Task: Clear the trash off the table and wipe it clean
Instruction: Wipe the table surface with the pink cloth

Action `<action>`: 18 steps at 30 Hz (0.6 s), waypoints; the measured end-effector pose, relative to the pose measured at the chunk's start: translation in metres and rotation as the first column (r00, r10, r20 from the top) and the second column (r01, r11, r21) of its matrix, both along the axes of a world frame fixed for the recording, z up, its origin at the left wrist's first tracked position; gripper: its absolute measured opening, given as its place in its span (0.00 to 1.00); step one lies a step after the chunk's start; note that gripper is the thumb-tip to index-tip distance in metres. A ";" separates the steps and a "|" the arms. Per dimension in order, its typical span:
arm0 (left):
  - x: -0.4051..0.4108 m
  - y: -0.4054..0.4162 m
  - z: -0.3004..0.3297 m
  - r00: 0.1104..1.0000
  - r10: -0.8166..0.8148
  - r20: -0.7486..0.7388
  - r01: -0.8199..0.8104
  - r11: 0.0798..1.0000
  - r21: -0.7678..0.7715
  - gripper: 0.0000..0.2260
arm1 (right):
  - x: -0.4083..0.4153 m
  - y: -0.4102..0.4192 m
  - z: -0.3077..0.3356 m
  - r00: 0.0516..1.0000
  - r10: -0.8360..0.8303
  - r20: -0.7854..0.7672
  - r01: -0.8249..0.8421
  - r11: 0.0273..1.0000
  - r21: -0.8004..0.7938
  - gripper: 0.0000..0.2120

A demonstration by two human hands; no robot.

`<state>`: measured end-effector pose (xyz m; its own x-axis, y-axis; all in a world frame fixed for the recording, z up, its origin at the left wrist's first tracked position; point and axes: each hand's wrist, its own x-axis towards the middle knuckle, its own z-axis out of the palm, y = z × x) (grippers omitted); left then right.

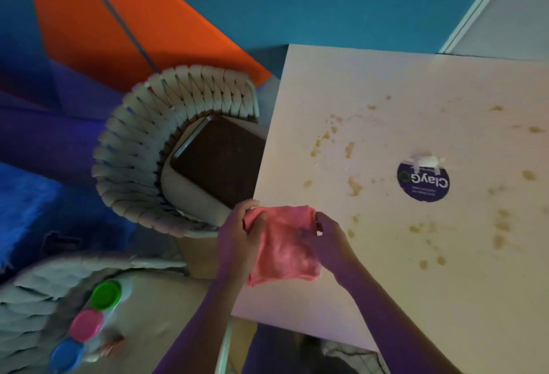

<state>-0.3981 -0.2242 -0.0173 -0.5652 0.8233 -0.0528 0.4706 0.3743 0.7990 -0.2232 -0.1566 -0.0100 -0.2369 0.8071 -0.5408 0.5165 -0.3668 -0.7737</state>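
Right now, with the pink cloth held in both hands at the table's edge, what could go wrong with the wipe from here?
1. The brownish stains are scattered widely over the table; one pass may smear or miss some.
2. The round ClayGo sticker already looks torn at one edge; wiping over it might peel it further.
3. The left hand and right hand hold the pink cloth bunched, so little of it may meet the surface.

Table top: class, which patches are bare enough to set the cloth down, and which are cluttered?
Bare: the far-left corner of the table and the near edge below the hands. Cluttered: brown stains ring the round sticker from centre to right. Both hands hold the pink cloth at the left edge.
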 end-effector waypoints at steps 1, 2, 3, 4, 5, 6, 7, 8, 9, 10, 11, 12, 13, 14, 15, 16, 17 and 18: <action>0.005 -0.003 -0.006 1.000 -0.024 -0.007 0.024 0.999 -0.027 0.11 | 0.008 -0.006 -0.004 1.000 0.001 0.020 -0.001 1.000 0.005 0.06; 0.011 -0.005 -0.010 0.998 -0.048 -0.028 0.047 0.998 -0.050 0.11 | 0.015 -0.011 -0.005 0.999 0.003 0.038 -0.004 1.000 0.011 0.06; 0.015 -0.007 -0.013 0.996 -0.073 -0.053 0.070 0.995 -0.070 0.11 | 0.021 -0.015 -0.008 0.999 -0.001 0.053 0.000 1.000 0.015 0.07; 0.019 -0.007 -0.016 0.992 -0.094 -0.078 0.087 0.992 -0.086 0.11 | 0.025 -0.018 -0.010 0.998 -0.007 0.066 0.006 1.000 0.026 0.08; 0.025 -0.008 -0.018 0.988 -0.118 -0.100 0.109 0.989 -0.098 0.11 | 0.031 -0.021 -0.012 0.997 -0.015 0.080 0.012 0.999 0.040 0.09; 0.031 -0.009 -0.019 0.983 -0.140 -0.122 0.127 0.986 -0.107 0.12 | 0.036 -0.024 -0.013 0.995 -0.023 0.095 0.018 0.998 0.055 0.11; 0.036 -0.009 -0.020 0.976 -0.159 -0.148 0.143 0.983 -0.114 0.13 | 0.041 -0.026 -0.014 0.994 -0.029 0.105 0.022 0.997 0.069 0.13; 0.040 -0.010 -0.022 0.967 -0.176 -0.183 0.155 0.980 -0.126 0.14 | 0.044 -0.027 -0.015 0.994 -0.030 0.106 0.022 0.997 0.077 0.16; 0.046 -0.011 -0.024 0.948 -0.212 -0.236 0.180 0.972 -0.149 0.16 | 0.051 -0.030 -0.018 0.995 -0.048 0.091 0.041 0.996 0.078 0.18; 0.051 -0.012 -0.027 0.919 -0.255 -0.300 0.209 0.962 -0.178 0.17 | 0.056 -0.031 -0.020 0.995 -0.064 0.080 0.057 0.995 0.083 0.20; 0.055 -0.013 -0.031 0.882 -0.302 -0.360 0.240 0.948 -0.209 0.18 | 0.061 -0.034 -0.023 0.993 -0.078 0.084 0.070 0.993 0.097 0.21; 0.060 -0.014 -0.034 0.844 -0.347 -0.409 0.265 0.933 -0.244 0.19 | 0.067 -0.036 -0.027 0.990 -0.094 0.105 0.081 0.989 0.124 0.22; 0.065 -0.016 -0.036 0.812 -0.384 -0.440 0.284 0.918 -0.277 0.19 | 0.072 -0.039 -0.031 0.984 -0.116 0.134 0.094 0.982 0.163 0.22; 0.070 -0.018 -0.038 0.783 -0.417 -0.462 0.299 0.903 -0.308 0.18 | 0.078 -0.043 -0.034 0.976 -0.140 0.165 0.105 0.972 0.209 0.21; 0.073 -0.019 -0.039 0.761 -0.441 -0.476 0.314 0.892 -0.324 0.17 | 0.082 -0.047 -0.037 0.968 -0.160 0.194 0.106 0.958 0.266 0.20; 0.076 -0.019 -0.042 0.737 -0.470 -0.486 0.340 0.879 -0.335 0.16 | 0.087 -0.052 -0.040 0.956 -0.190 0.224 0.110 0.940 0.324 0.18; 0.080 -0.017 -0.046 0.712 -0.499 -0.493 0.370 0.864 -0.341 0.16 | 0.093 -0.056 -0.044 0.941 -0.224 0.254 0.113 0.915 0.388 0.17; 0.082 -0.017 -0.049 0.694 -0.521 -0.497 0.390 0.852 -0.349 0.18 | 0.098 -0.060 -0.048 0.926 -0.251 0.281 0.102 0.885 0.454 0.15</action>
<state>-0.3157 -0.2409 -0.0661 -0.1029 0.9935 -0.0484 0.9563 0.1122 0.2699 -0.1253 -0.2164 -0.0578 0.0593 0.9857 -0.1578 0.7216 -0.1515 -0.6756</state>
